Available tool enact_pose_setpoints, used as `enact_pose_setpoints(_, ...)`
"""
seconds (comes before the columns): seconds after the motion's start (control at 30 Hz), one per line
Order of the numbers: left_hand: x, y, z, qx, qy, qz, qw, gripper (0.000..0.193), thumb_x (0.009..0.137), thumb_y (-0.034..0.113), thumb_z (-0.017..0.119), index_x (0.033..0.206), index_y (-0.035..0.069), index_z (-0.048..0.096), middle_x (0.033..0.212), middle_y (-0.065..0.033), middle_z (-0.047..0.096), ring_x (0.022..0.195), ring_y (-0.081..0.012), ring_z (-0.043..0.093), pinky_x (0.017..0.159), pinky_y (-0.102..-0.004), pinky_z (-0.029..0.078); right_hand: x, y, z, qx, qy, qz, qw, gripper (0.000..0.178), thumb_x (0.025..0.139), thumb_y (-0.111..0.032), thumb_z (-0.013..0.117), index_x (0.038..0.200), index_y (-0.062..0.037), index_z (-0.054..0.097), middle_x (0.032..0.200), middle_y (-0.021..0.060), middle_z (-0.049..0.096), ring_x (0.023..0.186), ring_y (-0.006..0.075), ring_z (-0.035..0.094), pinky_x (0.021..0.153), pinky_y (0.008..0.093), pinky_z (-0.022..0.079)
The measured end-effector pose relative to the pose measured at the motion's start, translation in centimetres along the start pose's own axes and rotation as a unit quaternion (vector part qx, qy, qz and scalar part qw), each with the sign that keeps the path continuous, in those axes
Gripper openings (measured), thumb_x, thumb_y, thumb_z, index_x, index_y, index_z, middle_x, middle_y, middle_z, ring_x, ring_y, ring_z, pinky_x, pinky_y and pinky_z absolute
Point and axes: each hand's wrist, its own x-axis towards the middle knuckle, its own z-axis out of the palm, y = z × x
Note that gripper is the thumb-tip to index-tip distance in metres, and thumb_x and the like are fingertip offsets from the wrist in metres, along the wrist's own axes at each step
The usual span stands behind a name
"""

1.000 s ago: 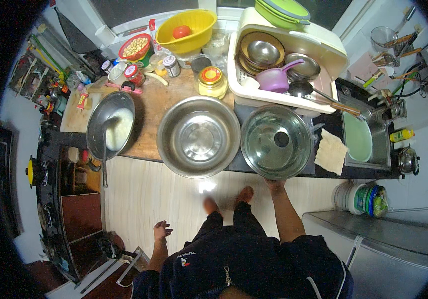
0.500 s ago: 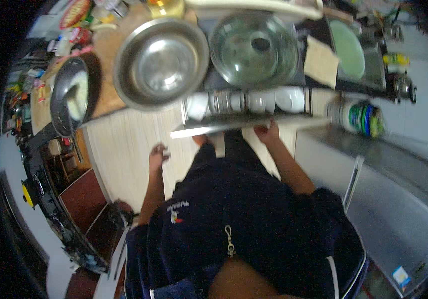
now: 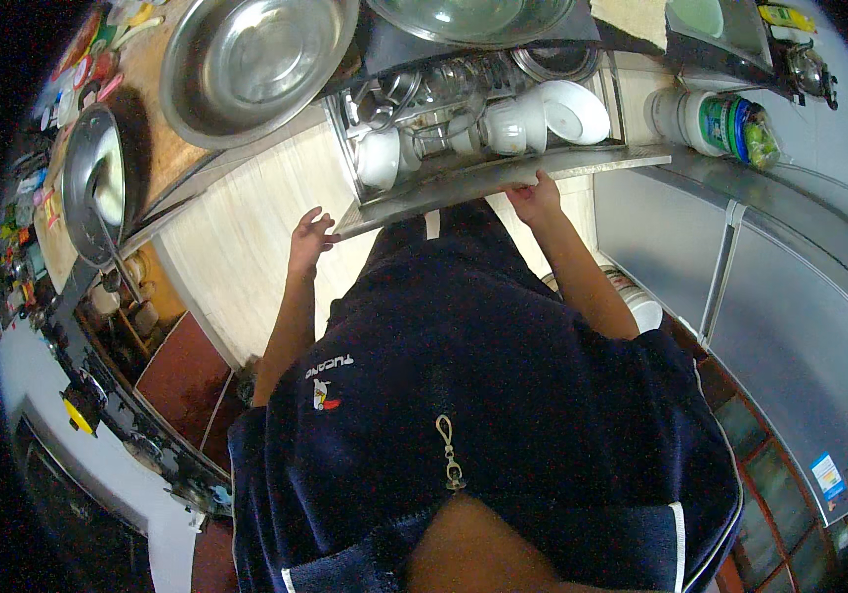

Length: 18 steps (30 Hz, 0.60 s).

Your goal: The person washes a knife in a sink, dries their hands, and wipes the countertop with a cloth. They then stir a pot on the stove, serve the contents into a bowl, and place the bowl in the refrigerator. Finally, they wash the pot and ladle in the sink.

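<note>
A drawer stands pulled out below the counter, its front panel [image 3: 424,201] close to my body. My right hand [image 3: 537,203] grips the top edge of that panel, right of its middle. Just off the panel's left corner is my left hand [image 3: 311,240], empty, its fingers apart and partly curled. Inside the drawer, white bowls [image 3: 509,128] lie on their sides or tilted, with a wide white bowl [image 3: 574,112] at the right. Behind them are glassware [image 3: 454,79] and a round metal dish or lid [image 3: 554,62].
Above the drawer, a steel basin [image 3: 261,59] and a glass bowl [image 3: 473,15] stand on the counter. A pan [image 3: 95,188] with a long handle is at the left. To my right is a grey refrigerator [image 3: 800,326], with white tubs [image 3: 676,117] beyond it.
The drawer is out farther, with more of its bowls and glassware in sight. My left hand is now nearer the panel's corner; my right hand stays on the panel. The view has tilted down.
</note>
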Motion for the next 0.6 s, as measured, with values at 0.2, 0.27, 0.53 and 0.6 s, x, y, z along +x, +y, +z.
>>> enact_pose_setpoints(0.2,-0.2,-2.3,-0.3,-0.002,-0.013,-0.007,1.000,0.046,0.080,0.025,0.058,0.116,0.001,0.044,0.082,-0.0069,0.059,0.061,-0.0135,0.057,0.053,-0.0231,0.042,0.9,0.5,-1.8,0.022,0.016,0.013,1.000,0.033,0.089,-0.028,0.033,0.108,-0.0031,0.044,0.096,0.0130,0.053,0.086,0.0265,0.052,0.079,0.0369,0.043)
enact_pose_setpoints(0.27,-0.8,-1.8,0.0,0.014,-0.008,-0.010,1.000,0.045,0.080,0.025,0.058,0.115,0.001,0.044,0.081,-0.0064,0.059,0.062,-0.0132,0.057,0.053,-0.0233,0.042,0.1,0.5,-1.4,0.017,-0.011,0.004,1.000,0.033,0.089,-0.029,0.033,0.108,-0.0048,0.044,0.097,0.0117,0.053,0.085,0.0252,0.052,0.078,0.0364,0.043)
enact_pose_setpoints(0.53,-0.8,-2.5,-0.4,0.014,-0.005,-0.003,1.000,0.042,0.081,0.024,0.056,0.114,0.001,0.045,0.085,-0.0060,0.060,0.061,-0.0133,0.057,0.053,-0.0231,0.043,-2.4,0.6,0.4,-0.096,0.135,-0.020,0.986,0.033,0.085,-0.029,0.045,0.108,-0.0055,0.042,0.099,0.0083,0.048,0.088,0.0231,0.046,0.078,0.0382,0.039)
enact_pose_setpoints(0.6,-0.6,-2.9,-0.6,0.005,-0.005,-0.003,1.000,0.041,0.081,0.023,0.055,0.114,0.001,0.045,0.086,-0.0062,0.060,0.060,-0.0133,0.057,0.052,-0.0226,0.042,-4.2,0.3,1.5,-0.176,0.179,-0.080,0.965,0.037,0.084,-0.027,0.047,0.110,-0.0032,0.039,0.109,0.0106,0.044,0.101,0.0244,0.042,0.086,0.0436,0.036)
